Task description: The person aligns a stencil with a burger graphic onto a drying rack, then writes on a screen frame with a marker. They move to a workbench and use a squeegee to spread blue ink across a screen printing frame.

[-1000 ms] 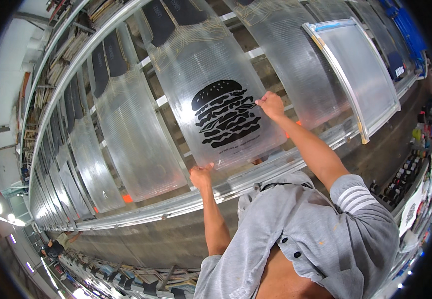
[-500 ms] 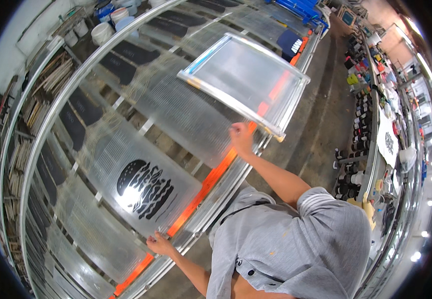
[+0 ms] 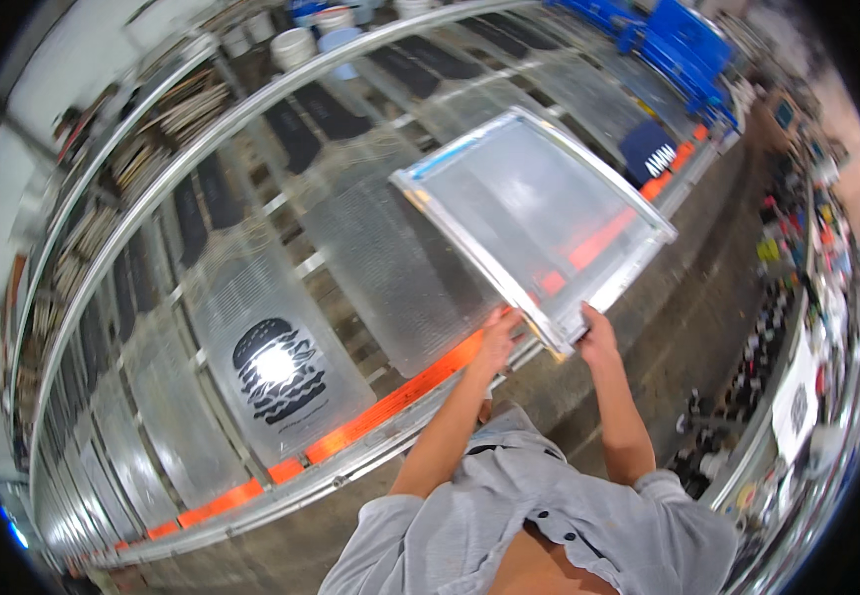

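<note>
My left hand (image 3: 499, 332) and my right hand (image 3: 596, 331) grip either side of the near corner of a screen frame (image 3: 616, 279), a metal rectangle with pale translucent mesh, lying over the long row of clear ribbed panels (image 3: 370, 288). Left of it, a clear panel carries a black burger print (image 3: 269, 392) with a bright glare on it. An orange strip (image 3: 370, 416) runs along the near rail (image 3: 341, 480), close below my left hand.
A curved metal rail (image 3: 212, 139) borders the far side, with stacked wood slats (image 3: 187, 107) and white buckets (image 3: 294, 48) beyond. Blue equipment (image 3: 685, 55) stands far right beside a dark navy item with white print (image 3: 648, 149). A shelf of small containers (image 3: 777, 248) lines the right.
My hands have left the burger-printed panel and moved right onto the screen frame, both now closing on it. The view has turned toward the frame's end of the row.
</note>
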`<state>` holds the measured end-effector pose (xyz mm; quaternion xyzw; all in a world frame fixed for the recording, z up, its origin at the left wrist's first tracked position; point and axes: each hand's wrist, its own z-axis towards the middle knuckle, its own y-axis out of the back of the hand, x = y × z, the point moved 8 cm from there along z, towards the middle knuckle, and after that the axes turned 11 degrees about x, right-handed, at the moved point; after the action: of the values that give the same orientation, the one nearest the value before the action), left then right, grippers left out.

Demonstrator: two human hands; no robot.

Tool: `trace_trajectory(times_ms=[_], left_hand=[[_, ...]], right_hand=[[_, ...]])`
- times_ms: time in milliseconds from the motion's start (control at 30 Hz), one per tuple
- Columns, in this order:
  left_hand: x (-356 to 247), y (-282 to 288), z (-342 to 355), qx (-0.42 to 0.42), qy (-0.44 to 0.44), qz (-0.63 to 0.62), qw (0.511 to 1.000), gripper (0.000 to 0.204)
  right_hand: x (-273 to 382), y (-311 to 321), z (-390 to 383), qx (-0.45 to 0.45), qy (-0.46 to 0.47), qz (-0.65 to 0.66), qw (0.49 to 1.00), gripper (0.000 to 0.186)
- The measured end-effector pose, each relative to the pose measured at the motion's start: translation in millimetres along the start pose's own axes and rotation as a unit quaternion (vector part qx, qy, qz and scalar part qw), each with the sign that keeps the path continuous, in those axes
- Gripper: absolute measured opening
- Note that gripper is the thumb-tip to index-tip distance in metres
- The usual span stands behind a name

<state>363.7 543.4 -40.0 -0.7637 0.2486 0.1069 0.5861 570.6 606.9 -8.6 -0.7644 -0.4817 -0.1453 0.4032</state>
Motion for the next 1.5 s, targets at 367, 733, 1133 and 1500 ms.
trace_trajectory(times_ms=[367,733,1133,1500], left_hand=[[-149.5,-35.1,-119.6,0.05,-0.164,-0.085,0.981,0.074],[-275.5,175.3,-438.0,-0.065,-0.236,0.021,0.969,0.086],[-242.7,326.0,-604.9,-0.643,-0.136,0.544,0.522,0.052],[-235.6,325.8,-598.9,-0.641,-0.148,0.59,0.467,0.054]], right_hand=[[21.0,-124.4,-159.0,0.322,-0.044,-0.406,0.854,0.041],[-101.2,-245.3,-41.2,0.207,0.123,-0.674,0.698,0.043],[-303.8,-251.0,-95.4,0.162,0.272,-0.705,0.634,0.039],[-308.4,-248.7,-107.5,0.087,0.357,-0.772,0.519,0.045]])
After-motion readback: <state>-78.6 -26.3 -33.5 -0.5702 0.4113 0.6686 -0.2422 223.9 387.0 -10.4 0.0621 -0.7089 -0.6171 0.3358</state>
